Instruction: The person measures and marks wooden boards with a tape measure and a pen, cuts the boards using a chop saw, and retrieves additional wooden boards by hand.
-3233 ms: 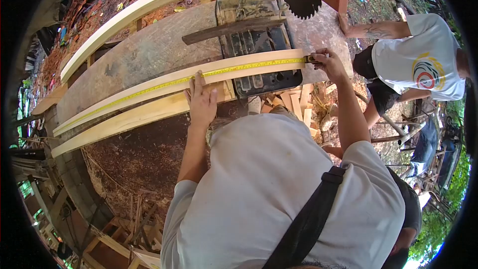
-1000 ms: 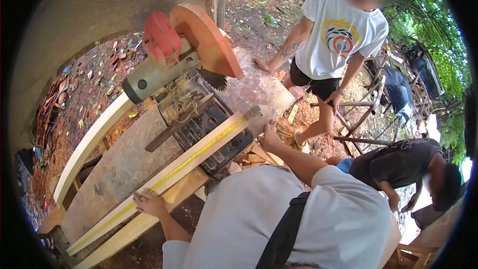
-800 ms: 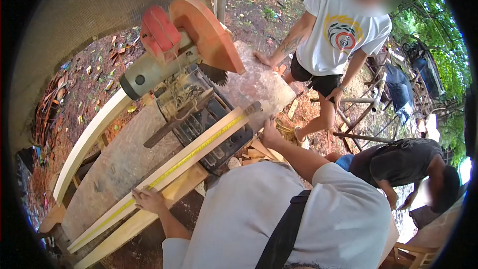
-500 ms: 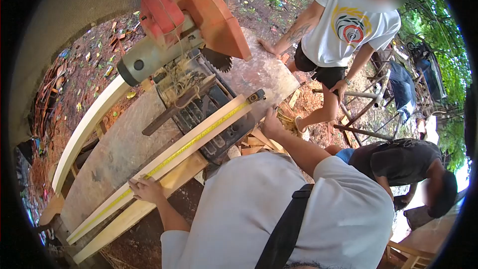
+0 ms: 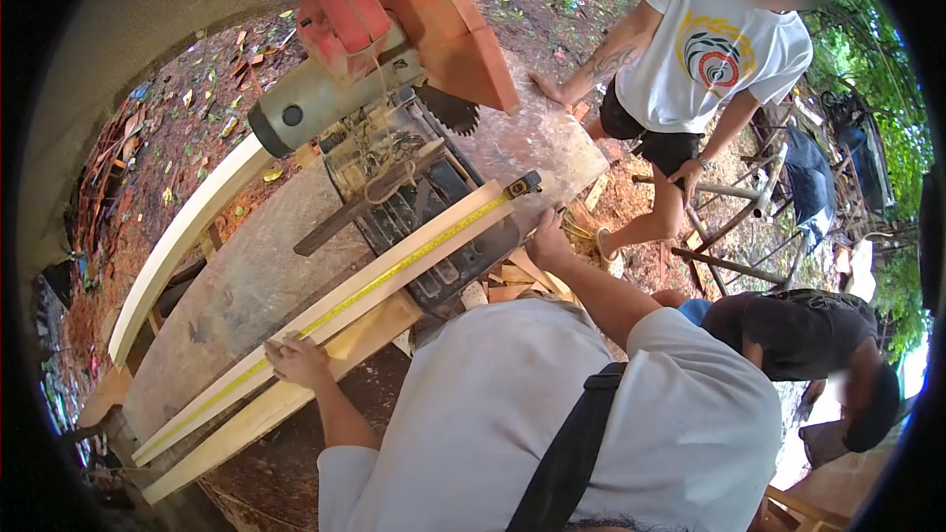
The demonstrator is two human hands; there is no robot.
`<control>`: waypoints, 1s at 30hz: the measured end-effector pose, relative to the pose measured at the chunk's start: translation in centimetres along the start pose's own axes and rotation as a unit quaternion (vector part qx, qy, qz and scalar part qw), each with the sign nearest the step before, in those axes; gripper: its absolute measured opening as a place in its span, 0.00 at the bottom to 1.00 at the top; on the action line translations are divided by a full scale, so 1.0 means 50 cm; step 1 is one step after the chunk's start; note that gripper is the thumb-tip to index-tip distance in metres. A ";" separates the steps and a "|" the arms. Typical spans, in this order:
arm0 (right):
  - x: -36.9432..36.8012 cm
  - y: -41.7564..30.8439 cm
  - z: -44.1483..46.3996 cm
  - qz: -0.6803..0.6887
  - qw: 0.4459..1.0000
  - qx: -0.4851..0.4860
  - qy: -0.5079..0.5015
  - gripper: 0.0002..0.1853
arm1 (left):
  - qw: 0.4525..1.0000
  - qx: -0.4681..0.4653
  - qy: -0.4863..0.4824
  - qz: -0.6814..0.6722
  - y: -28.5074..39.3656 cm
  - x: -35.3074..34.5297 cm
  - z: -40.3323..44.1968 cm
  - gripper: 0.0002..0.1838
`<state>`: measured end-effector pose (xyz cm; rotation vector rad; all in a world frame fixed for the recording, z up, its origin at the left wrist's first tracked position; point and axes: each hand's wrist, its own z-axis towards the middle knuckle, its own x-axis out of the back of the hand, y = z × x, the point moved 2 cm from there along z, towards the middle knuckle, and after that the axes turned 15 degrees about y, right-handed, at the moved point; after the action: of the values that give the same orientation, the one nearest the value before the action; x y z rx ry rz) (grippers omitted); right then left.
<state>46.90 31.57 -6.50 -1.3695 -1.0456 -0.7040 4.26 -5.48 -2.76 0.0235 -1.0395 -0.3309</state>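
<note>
A long pale wooden board (image 5: 360, 276) lies slantwise across the saw table (image 5: 232, 266). Along it runs a yellow tape measure (image 5: 414, 254), its black case (image 5: 522, 185) at the board's far right end. My left hand (image 5: 301, 363) grips the board near its middle, fingers over its edge and against the tape. My right hand (image 5: 550, 241) is at the table's near right edge, just below the tape case, with its fingers curled; whether something small is in them I cannot make out. A second wooden board (image 5: 266, 414) lies alongside, nearer my body.
A saw with an orange guard (image 5: 443, 25) and toothed blade (image 5: 450, 110) stands over the table. A curved wooden piece (image 5: 187, 241) leans behind it. A person in a white shirt (image 5: 709, 59) rests a hand on the table; another in dark clothes (image 5: 798, 335) bends at right.
The view has shifted slightly, so the scene sits a little further right. Both hands stay near the same places, and the tape still lies along the board.
</note>
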 end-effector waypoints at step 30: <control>0.162 -0.258 -0.055 0.058 0.849 0.132 -0.508 0.26 | 0.998 -0.053 0.003 0.040 -0.038 -0.045 -0.013 0.26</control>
<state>39.20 28.74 6.61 -1.5434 -1.7713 0.3486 3.28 -6.73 -5.33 -0.1120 -1.0128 -0.3124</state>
